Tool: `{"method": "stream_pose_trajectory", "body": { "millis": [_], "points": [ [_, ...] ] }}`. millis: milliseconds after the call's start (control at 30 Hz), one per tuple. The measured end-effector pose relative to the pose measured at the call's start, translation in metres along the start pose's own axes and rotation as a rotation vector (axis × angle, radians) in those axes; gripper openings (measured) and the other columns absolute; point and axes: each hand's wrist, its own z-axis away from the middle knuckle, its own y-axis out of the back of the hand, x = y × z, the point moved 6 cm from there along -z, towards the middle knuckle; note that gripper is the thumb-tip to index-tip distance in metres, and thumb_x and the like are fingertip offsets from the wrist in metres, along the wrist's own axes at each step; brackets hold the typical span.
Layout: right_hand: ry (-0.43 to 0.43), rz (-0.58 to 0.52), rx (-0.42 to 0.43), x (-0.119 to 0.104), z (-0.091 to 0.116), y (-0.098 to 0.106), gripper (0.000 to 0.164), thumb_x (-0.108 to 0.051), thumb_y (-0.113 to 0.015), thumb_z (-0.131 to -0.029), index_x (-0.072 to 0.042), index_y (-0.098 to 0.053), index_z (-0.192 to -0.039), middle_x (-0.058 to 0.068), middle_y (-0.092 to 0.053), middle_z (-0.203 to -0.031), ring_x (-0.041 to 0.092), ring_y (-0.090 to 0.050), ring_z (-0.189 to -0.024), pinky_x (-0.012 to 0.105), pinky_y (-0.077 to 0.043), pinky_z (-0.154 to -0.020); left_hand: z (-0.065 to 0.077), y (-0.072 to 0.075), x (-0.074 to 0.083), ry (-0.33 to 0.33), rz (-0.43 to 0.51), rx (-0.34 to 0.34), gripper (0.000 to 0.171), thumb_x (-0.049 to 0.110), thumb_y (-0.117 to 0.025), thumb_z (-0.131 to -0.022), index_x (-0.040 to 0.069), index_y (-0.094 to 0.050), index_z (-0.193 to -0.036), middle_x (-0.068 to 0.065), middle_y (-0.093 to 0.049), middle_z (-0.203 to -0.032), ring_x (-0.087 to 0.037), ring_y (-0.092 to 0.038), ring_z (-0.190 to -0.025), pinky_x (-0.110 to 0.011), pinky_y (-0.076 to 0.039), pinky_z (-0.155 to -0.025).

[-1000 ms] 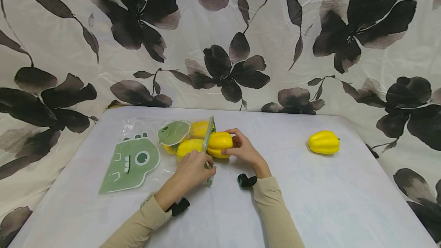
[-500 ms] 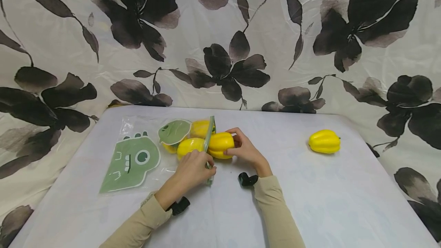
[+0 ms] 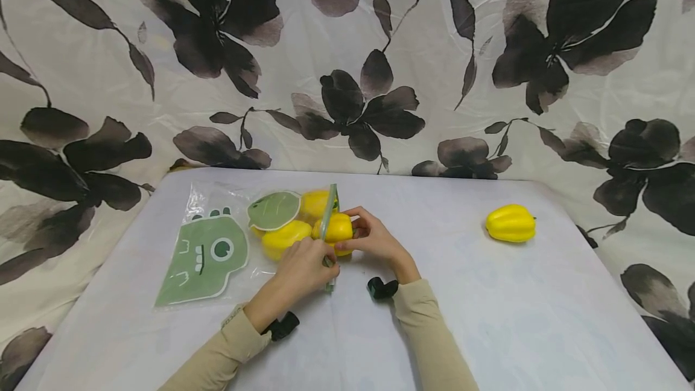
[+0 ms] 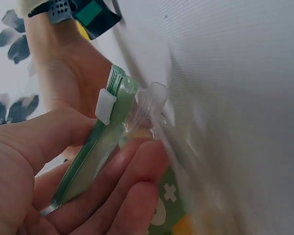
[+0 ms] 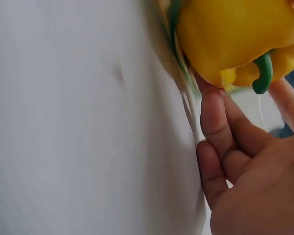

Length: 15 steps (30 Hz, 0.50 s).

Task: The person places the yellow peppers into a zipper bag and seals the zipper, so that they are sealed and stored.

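A clear zip bag (image 3: 203,264) with a green dinosaur print lies on the left half of the table. My left hand (image 3: 308,263) pinches the green zip edge of its mouth; a white slider (image 4: 106,106) sits on that edge in the left wrist view. With its fingers and thumb around the stem end, my right hand (image 3: 376,240) holds a yellow bell pepper (image 5: 240,36) partly inside the bag's mouth. Its green stem (image 5: 263,73) points toward the right palm. Other yellow bell peppers (image 3: 286,239) rest inside the bag, partly behind a green printed patch.
Another yellow bell pepper (image 3: 510,223) lies apart at the right of the white table (image 3: 521,318). A floral cloth (image 3: 347,47) hangs behind the table's far edge. Each wrist wears a small black camera (image 3: 283,326).
My right hand has moved left, pushing the held bell pepper deeper through the bag's mouth. A pepper inside has shifted left. The left hand stays on the zip edge.
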Motion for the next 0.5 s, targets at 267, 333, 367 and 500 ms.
{"method": "stream_pose_trajectory", "body": {
  "millis": [267,333,367,500],
  "points": [
    [-0.039,-0.048,-0.054,0.0003,0.0016,-0.0044,0.061,-0.006,-0.074,-0.085,-0.005,-0.048,-0.140,0.019,-0.062,-0.120,0.020,-0.062,-0.086,0.029,-0.048,-0.083,-0.0016,-0.0010,-0.0003,-0.020,-0.007,0.002,0.007,0.015,-0.082,-0.076,0.010,-0.076,-0.076,0.004,-0.066,-0.067,-0.010,-0.049,-0.053,-0.027,-0.043,-0.052],
    [-0.070,-0.118,-0.043,0.0025,0.0038,-0.0007,0.056,-0.003,-0.072,-0.085,-0.001,-0.049,-0.136,0.017,-0.061,-0.119,0.018,-0.063,-0.089,0.029,-0.049,-0.086,-0.0012,-0.0009,-0.0001,-0.019,0.001,0.000,0.007,0.015,-0.082,-0.076,0.009,-0.076,-0.076,0.003,-0.067,-0.067,-0.010,-0.050,-0.053,-0.028,-0.043,-0.052],
    [-0.081,-0.156,-0.042,0.0034,0.0047,0.0002,0.053,-0.002,-0.071,-0.086,0.001,-0.050,-0.134,0.016,-0.061,-0.117,0.018,-0.063,-0.090,0.029,-0.050,-0.086,-0.0009,-0.0010,-0.0003,-0.020,0.001,0.003,0.007,0.014,-0.082,-0.076,0.009,-0.076,-0.076,0.002,-0.067,-0.067,-0.010,-0.049,-0.054,-0.028,-0.043,-0.052],
    [-0.092,-0.230,-0.064,0.0053,0.0047,-0.0023,0.039,0.001,-0.070,-0.086,0.007,-0.057,-0.122,0.012,-0.066,-0.103,0.016,-0.064,-0.088,0.029,-0.052,-0.084,0.0002,-0.0016,-0.0006,-0.025,0.000,0.012,0.008,0.014,-0.082,-0.075,0.008,-0.076,-0.076,0.002,-0.067,-0.067,-0.009,-0.049,-0.053,-0.027,-0.043,-0.051]
  ]
}}
